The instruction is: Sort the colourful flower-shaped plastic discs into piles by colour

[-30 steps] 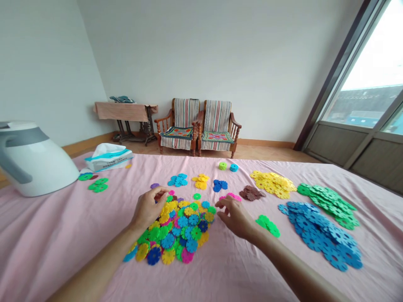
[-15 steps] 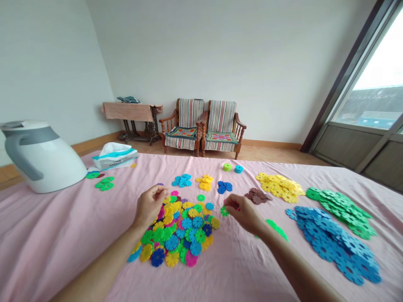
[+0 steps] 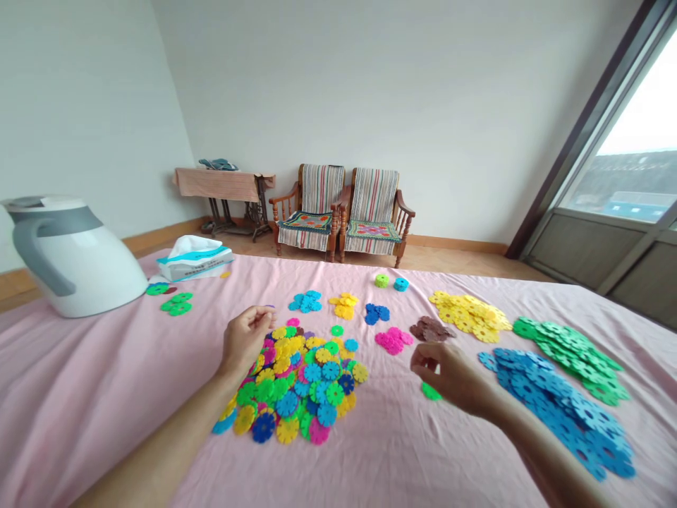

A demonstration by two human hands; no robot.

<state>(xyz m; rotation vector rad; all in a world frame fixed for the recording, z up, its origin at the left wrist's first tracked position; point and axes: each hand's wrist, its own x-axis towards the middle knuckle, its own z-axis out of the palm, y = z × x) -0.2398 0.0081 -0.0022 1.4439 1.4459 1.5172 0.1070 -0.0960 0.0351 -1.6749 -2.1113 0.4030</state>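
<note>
My left hand (image 3: 247,340) is closed in a pinch at the upper left edge of a mixed pile of coloured snowflake discs (image 3: 301,381). A sliver of a purple disc (image 3: 270,306) shows just past its fingertips; whether they hold it, I cannot tell. My right hand (image 3: 449,370) has its fingers curled together above some green discs (image 3: 431,391), partly covering them. What it holds, if anything, is hidden. Pink discs (image 3: 394,340) lie to its upper left, and brown discs (image 3: 431,329) just beyond it.
Small groups of light blue (image 3: 305,302), yellow (image 3: 343,306) and dark blue (image 3: 377,314) discs lie farther back. Larger yellow (image 3: 470,315), green (image 3: 571,356) and blue (image 3: 560,409) heaps spread rightward. A white jug (image 3: 89,261) and tissue box (image 3: 195,259) stand left.
My right hand has moved right and slightly down, from a green disc beside the mixed pile to the green discs, uncovering the pink group. My left hand has shifted slightly left.
</note>
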